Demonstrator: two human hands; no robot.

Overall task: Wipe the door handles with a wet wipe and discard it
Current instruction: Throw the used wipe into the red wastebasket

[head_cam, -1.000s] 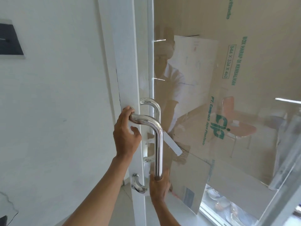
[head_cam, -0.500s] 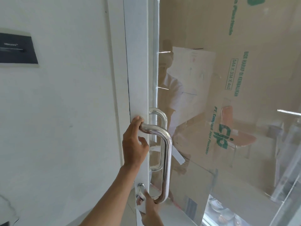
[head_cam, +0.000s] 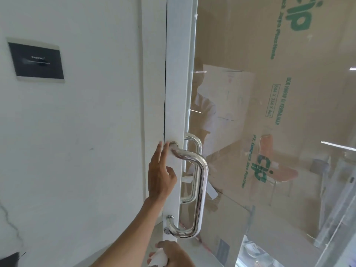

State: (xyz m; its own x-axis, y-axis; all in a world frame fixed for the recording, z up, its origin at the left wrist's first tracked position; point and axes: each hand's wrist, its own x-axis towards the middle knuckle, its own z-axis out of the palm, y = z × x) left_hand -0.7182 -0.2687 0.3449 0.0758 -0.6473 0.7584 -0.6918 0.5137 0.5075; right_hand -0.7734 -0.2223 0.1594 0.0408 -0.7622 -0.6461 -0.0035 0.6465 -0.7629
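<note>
A polished steel pull handle (head_cam: 201, 187) is fixed upright on the white frame of a glass door (head_cam: 174, 93). A second handle (head_cam: 193, 170) shows behind the glass on the other side. My left hand (head_cam: 160, 174) rests flat on the frame with fingers stretched up beside the handle's top mount, holding nothing. My right hand (head_cam: 174, 253) is low at the bottom edge, below the handle, closed around a crumpled white wet wipe (head_cam: 159, 258).
A white wall (head_cam: 77, 132) with a dark rectangular plate (head_cam: 36, 60) lies to the left. Behind the glass stand large cardboard boxes (head_cam: 279, 93) with green print. The pane reflects a person and a red chair.
My left hand let go of the handle's top bend and opened flat against the frame. My right hand dropped off the handle's lower end with the wipe. The view shifted up and left.
</note>
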